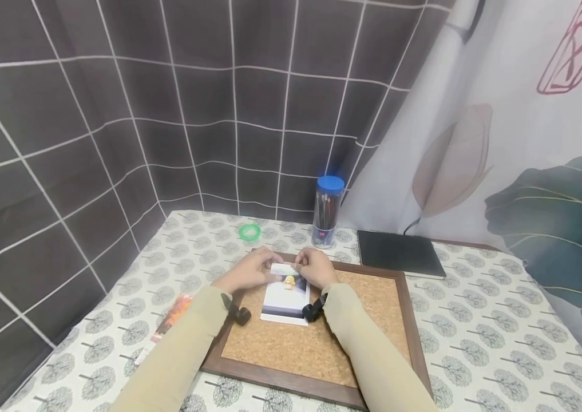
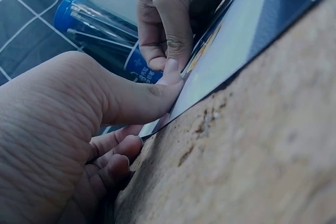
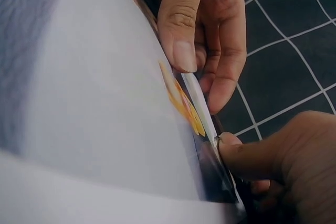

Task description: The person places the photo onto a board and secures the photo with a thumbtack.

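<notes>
The photo print [image 1: 284, 298] already lies on the framed corkboard [image 1: 375, 309]; the left hand [image 1: 249, 271] and right hand [image 1: 319, 268] both pinch its far edge, fingertips close together. Positioning seems mostly done, release not yet; an orange-red print [image 1: 175, 311] remains off the board.

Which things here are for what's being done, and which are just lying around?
Looks like part of the job:
- picture card, pinched near its far edge
- cork board, under the card

Probably just lying about:
- green ring, though if it's tape it might help
- jar with a blue lid
- flat black pad
- reddish-orange paper, partly hidden by a sleeve
</notes>
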Demonstrator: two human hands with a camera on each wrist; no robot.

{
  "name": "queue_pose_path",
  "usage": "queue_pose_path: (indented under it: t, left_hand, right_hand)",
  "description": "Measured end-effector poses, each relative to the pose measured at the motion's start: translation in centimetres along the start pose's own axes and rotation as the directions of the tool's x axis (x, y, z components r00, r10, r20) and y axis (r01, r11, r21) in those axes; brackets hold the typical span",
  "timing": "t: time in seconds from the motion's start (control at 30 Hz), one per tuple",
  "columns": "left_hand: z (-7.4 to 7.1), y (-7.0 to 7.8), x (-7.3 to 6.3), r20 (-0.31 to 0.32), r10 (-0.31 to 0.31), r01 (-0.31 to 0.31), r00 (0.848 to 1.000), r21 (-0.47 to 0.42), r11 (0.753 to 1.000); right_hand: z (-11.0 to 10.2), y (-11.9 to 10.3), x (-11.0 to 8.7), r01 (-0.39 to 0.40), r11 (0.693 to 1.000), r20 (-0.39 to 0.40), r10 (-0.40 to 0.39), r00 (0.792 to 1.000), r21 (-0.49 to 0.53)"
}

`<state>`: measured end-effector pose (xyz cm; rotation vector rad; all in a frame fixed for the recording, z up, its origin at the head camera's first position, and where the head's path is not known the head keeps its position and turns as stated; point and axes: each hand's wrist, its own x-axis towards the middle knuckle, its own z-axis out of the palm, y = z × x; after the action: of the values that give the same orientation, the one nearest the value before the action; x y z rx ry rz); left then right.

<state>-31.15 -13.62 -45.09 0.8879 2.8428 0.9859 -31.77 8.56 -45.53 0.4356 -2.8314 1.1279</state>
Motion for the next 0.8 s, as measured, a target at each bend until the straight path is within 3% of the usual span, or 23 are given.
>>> queue_pose_path:
  t: [0.17, 0.27, 0.43, 0.5, 0.57, 0.63, 0.7, 0.8]
  left_hand:
    - [-0.3, 0.1, 0.2, 0.003, 0.001, -0.001, 1.0, -0.022, 1.0]
    - [-1.6, 0.7, -0.2, 0.047, -0.018, 0.02, 0.999, -0.052, 0.998]
    - [-7.1, 1.2, -2.2, 0.067, -0.056, 0.06, 0.996, -0.061, 0.996]
    - [-9.6, 0.8, -3.4, 0.056, -0.09, 0.092, 0.994, -0.042, 0.995]
    - [-11.5, 0.1, -4.9, 0.048, -0.121, 0.122, 0.991, -0.012, 0.992]
    - [-12.7, -1.0, -6.3, 0.05, -0.156, 0.154, 0.986, 0.04, 0.987]
    - [-13.1, -2.1, -7.8, 0.061, -0.19, 0.186, 0.98, 0.07, 0.98]
    - [-12.8, -3.6, -9.7, 0.077, -0.207, 0.201, 0.975, 0.075, 0.977]
  right_hand:
    - [-1.5, -0.3, 0.0, 0.1, 0.994, 0.135, -0.093, 0.986, -0.041]
    - [-3.4, -1.1, -0.5, 0.137, 0.99, 0.272, -0.122, 0.954, -0.037]
    - [-8.2, -0.9, -2.1, 0.275, 0.961, 0.416, -0.238, 0.878, -0.03]
    - [-10.6, 0.1, -3.2, 0.31, 0.951, 0.408, -0.279, 0.869, -0.01]
    - [-13.0, 1.6, -4.4, 0.315, 0.949, 0.366, -0.292, 0.883, -0.001]
    - [-15.0, 3.8, -5.6, 0.304, 0.952, 0.286, -0.283, 0.916, -0.032]
    - [-16.7, 6.3, -7.0, 0.277, 0.957, 0.195, -0.257, 0.947, -0.083]
    - [-18.4, 10.0, -9.2, 0.169, 0.977, 0.079, -0.16, 0.984, -0.127]
